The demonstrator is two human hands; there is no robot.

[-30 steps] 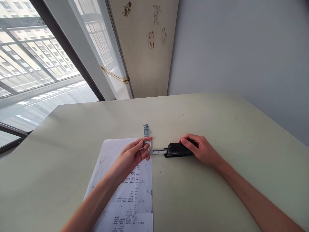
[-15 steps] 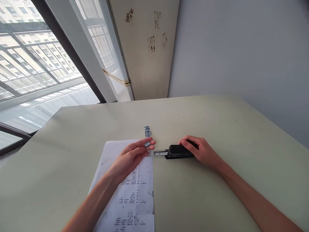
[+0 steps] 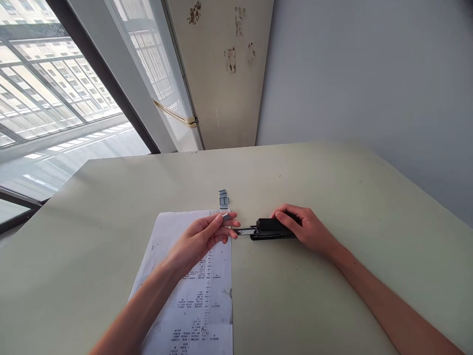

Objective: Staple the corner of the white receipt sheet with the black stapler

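Between thumb and fingers, my left hand (image 3: 201, 239) pinches a small grey strip of staples (image 3: 226, 217) above the top right part of a printed paper sheet (image 3: 218, 315). Its lower fingertips are at the end of the metal staple tray (image 3: 244, 231) that sticks out of a black stapler (image 3: 273, 228). My right hand (image 3: 308, 229) is wrapped round the rear of the stapler, which lies on the table. More grey staple strips (image 3: 223, 199) lie just beyond the paper's top edge.
The pale green table (image 3: 332, 296) extends to both sides. Behind it are a grey wall (image 3: 362, 74), a stained beige panel (image 3: 225, 98) and, at the left, a window (image 3: 48, 74).
My left thumb has closed over the staple strip, and the lower fingers have come to the tray's end. My right hand keeps its hold on the stapler. The view has shifted slightly.
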